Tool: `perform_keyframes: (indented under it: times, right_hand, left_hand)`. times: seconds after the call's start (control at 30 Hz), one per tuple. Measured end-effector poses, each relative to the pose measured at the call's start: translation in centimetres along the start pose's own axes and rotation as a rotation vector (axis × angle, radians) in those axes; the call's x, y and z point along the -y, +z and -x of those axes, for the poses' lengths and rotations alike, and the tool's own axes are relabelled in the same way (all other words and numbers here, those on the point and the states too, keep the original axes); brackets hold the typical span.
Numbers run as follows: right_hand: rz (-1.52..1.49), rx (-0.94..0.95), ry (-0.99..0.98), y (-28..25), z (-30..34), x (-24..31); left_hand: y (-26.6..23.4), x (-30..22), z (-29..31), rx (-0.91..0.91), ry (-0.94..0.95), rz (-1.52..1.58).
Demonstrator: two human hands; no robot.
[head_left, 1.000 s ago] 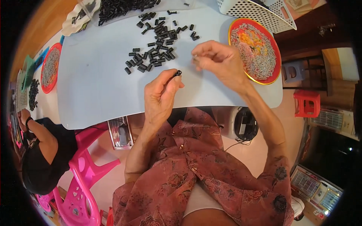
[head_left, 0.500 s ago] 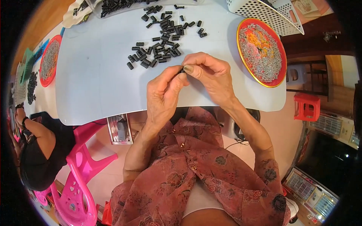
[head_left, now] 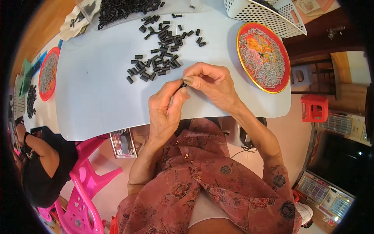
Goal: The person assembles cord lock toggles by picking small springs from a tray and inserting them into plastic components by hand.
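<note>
**Both hands pinched together on 1 tiny black piece**

Starting closest to me: my forearms come up out of a reddish floral shirt (head_left: pixel 202 195) and meet over the near edge of the pale blue table (head_left: pixel 97 97). My left hand (head_left: pixel 165 113) has its fingers bunched narrow, tips pointing up toward the right hand (head_left: pixel 208 84), which is curled over with thumb and forefinger pressed close. Right where the 2 sets of fingertips meet there's a small black piece (head_left: pixel 183 84), mostly hidden. Both hands seem to have a grip on it, but I can't tell which one really carries it.

Just beyond the hands there's a loose scatter of short black pieces (head_left: pixel 159 58) spread on the table. Off to the right of that, near the right hand, sits a red plate (head_left: pixel 286 66) with a gold rim, full of small grey bits with some orange ones mixed in.

Further back: a clear tray (head_left: pixel 128 7) heaped with more black pieces, and a white perforated basket (head_left: pixel 265 15) at the far right corner.

Way off left, another red plate (head_left: pixel 48 72) of grey bits, a pink plastic chair (head_left: pixel 85 183), and another person in a black top (head_left: pixel 43 171).
</note>
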State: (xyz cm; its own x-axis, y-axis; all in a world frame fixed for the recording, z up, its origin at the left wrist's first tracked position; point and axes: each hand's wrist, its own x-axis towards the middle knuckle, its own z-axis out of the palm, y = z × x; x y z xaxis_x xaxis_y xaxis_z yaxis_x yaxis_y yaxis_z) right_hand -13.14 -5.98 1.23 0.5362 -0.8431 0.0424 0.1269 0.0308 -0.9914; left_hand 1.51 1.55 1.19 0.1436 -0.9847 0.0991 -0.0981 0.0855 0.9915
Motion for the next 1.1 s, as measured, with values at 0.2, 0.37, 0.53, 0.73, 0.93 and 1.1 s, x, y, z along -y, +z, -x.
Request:
perform_keyframes:
  times: [0.2,0.37,0.53,0.73,0.93,1.1]
  right_hand:
    - [-0.007,0.066,0.044,-0.1,-0.3,0.5]
    - [0.397,0.012,-0.272,-0.6,-2.1,1.5]
    - [0.873,-0.149,-0.203,-3.2,-9.6,3.2]
    - [1.36,0.097,-0.298,-4.3,-14.7,2.1]
    - [1.419,0.193,-0.106,-3.7,-16.0,3.6]
    - [0.754,0.051,-0.002,-3.1,-10.8,4.0]
  left_hand:
    - [-0.1,0.5,0.1,-0.001,0.01,0.113]
    - [-0.4,0.2,-0.2,-0.062,-0.018,0.278]
    - [-0.4,0.6,-0.1,-0.096,-0.064,0.335]
    - [-0.2,0.5,-0.2,-0.052,-0.024,0.275]
    - [-0.2,0.6,-0.2,-0.049,-0.013,0.267]
    - [0.0,1.1,-0.1,-0.076,0.012,0.26]
